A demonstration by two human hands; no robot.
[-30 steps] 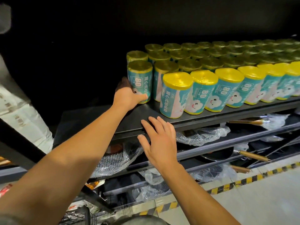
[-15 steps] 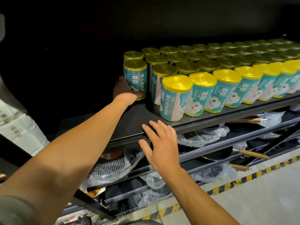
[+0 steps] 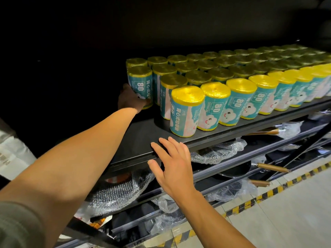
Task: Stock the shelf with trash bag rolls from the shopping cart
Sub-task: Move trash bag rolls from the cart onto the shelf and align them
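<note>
Trash bag roll (image 3: 140, 85) in shadowed left hand (image 3: 129, 100), fingers hidden; right hand (image 3: 172, 166) flat on shelf (image 3: 139, 140) edge

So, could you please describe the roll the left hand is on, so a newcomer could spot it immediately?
Start at the dark metal shelf packed with teal-labelled, yellow-topped trash bag rolls. Go to the block's far left end, where the left hand touches the teal trash bag roll. It alone sits at that shadowed left edge, second row from the back.
</note>
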